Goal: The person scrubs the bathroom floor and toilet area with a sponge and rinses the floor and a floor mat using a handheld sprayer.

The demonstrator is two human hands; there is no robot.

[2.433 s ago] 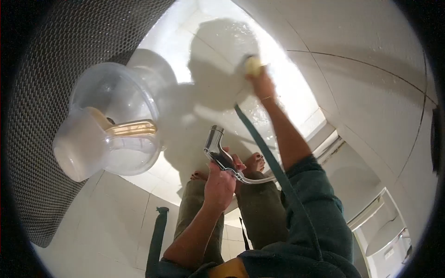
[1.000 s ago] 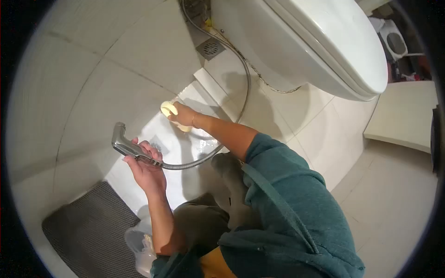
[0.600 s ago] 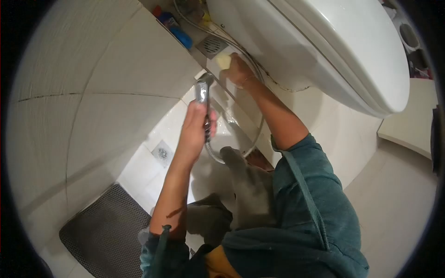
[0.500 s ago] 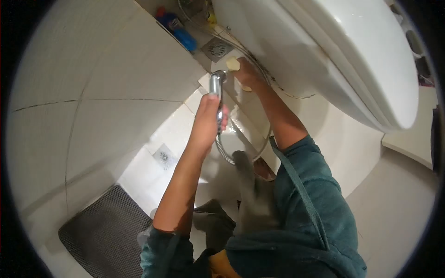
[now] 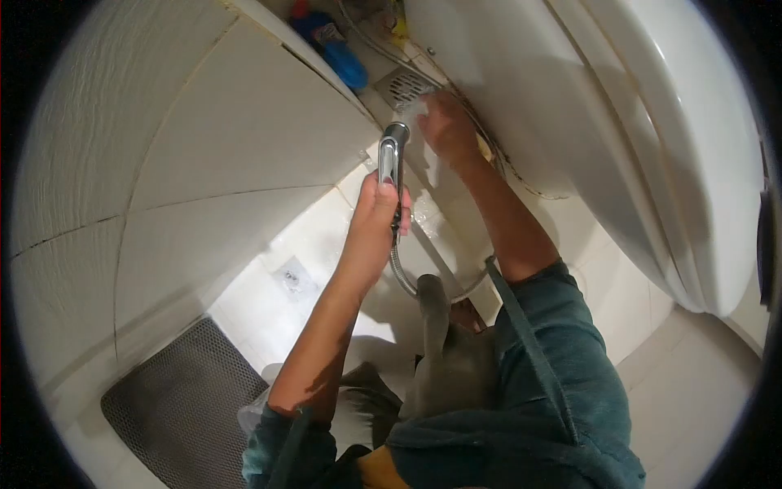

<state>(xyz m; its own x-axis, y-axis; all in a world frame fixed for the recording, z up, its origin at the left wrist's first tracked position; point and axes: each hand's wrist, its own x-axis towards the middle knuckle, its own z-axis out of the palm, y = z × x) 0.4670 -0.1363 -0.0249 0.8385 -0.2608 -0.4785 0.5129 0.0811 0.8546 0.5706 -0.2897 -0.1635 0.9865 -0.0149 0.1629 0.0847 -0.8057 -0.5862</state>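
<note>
My left hand (image 5: 376, 216) is wrapped round the handle of a chrome sprayer (image 5: 391, 155), whose head points up and away from me. A metal hose (image 5: 399, 273) hangs from its lower end and loops to the right. Blurred water spray (image 5: 415, 110) shows between the sprayer head and my right hand (image 5: 448, 126). The right hand has curled fingers beside the floor drain (image 5: 406, 86), near the base of the white fixture; what its fingers hold, if anything, is hidden.
A blue bottle (image 5: 346, 63) lies beyond the wall edge. The large white fixture (image 5: 570, 122) overhangs at the right. Another drain (image 5: 293, 279) is set in the wet floor tiles. A dark textured mat (image 5: 186, 403) lies at the lower left. A tiled wall (image 5: 236, 122) rises at the left.
My right hand has moved slightly right in view, and the pale yellow piece at its fingers no longer shows there. Spray is now visible by the fingers. The view has shifted.
</note>
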